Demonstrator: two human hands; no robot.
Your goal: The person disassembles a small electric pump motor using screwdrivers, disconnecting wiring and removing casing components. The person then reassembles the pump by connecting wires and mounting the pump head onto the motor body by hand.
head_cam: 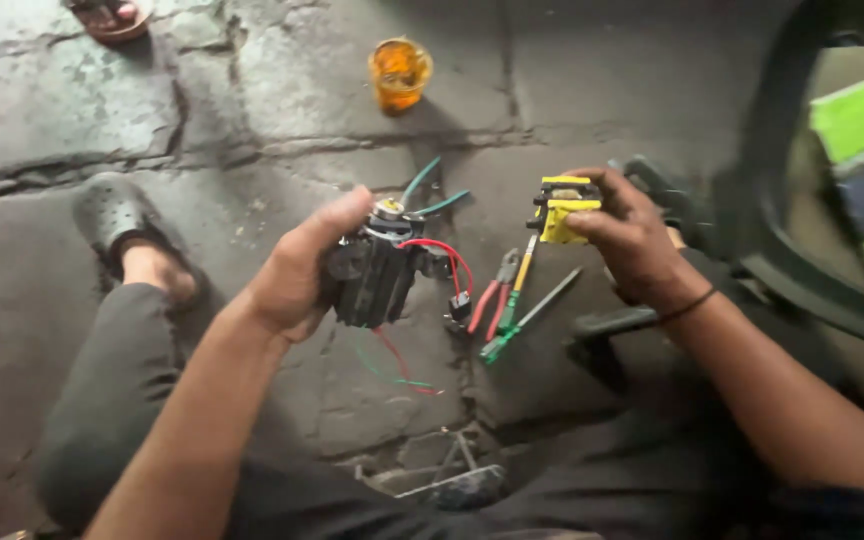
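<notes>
— Hands, what do they hold?
— Left hand (pixel 297 275) has fingers closed around black wired part (pixel 377 275); right hand (pixel 627 235) fingers pinch yellow connector (pixel 562 215), above pliers (pixel 492 295) on stone floor (pixel 52 120).

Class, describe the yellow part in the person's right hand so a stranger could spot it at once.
Start at the dark curved rim on the right, then move left to the right hand. Its fingertips pinch a small blocky yellow part above the red-handled pliers. It alone is bright yellow with black trim.
</notes>
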